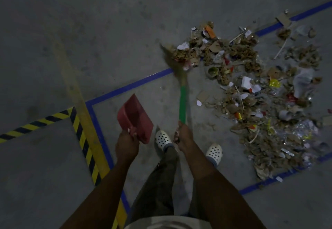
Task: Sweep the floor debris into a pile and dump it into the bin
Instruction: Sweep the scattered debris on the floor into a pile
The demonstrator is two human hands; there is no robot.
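Note:
My right hand (181, 135) grips the lower end of a broom's green handle (183, 101). The straw head (172, 61) is blurred and touches the left edge of the debris. A wide spread of debris (255, 88), made of crumpled brown paper, cardboard scraps, plastic wrappers and cups, covers the floor to the right. My left hand (126, 142) holds a red dustpan (135, 117) by its handle, raised above the floor, with its mouth pointing away from me. No bin is in view.
Blue floor tape (129, 86) marks a rectangle around the debris. A yellow line (79, 92) and a black-and-yellow hazard stripe (36, 124) run on the left. My feet in white perforated clogs (162, 140) stand just behind the broom. The grey concrete floor (89, 22) stretches to the left.

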